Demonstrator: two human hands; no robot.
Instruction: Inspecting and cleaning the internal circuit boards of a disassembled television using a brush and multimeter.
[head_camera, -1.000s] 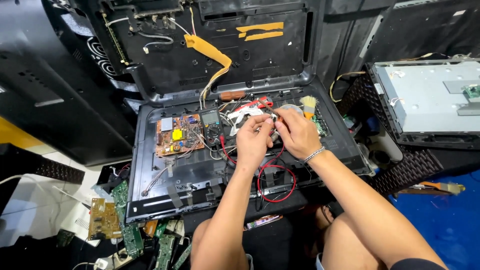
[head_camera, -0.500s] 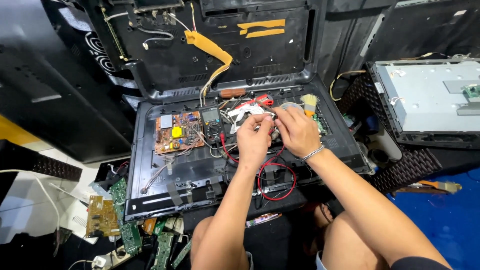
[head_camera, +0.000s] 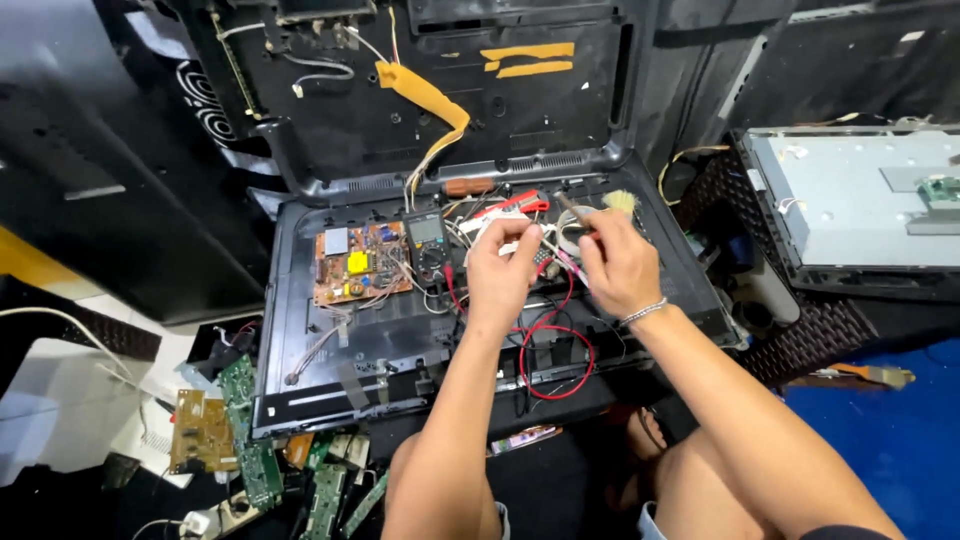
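Observation:
My left hand (head_camera: 500, 272) and my right hand (head_camera: 622, 265) meet over the middle of an open black television back shell (head_camera: 300, 350). The left fingers pinch a small white part (head_camera: 522, 243) among white wires. The right hand grips a thin dark probe (head_camera: 566, 207) that points up and left; a red lead (head_camera: 555, 362) loops below both wrists. A dark multimeter (head_camera: 428, 245) lies just left of my left hand, beside a brown circuit board (head_camera: 355, 262). What lies under my palms is hidden.
A red-handled tool (head_camera: 520, 203) and a pale brush (head_camera: 621, 200) lie behind my hands. An orange ribbon cable (head_camera: 425, 95) hangs from the raised black cover (head_camera: 560, 110). A grey metal panel (head_camera: 860, 195) sits at right. Loose green boards (head_camera: 245, 430) litter the floor at lower left.
My right hand has lifted slightly away from the left and the probe tip now shows above its fingers. The left hand stays pinched in the same spot.

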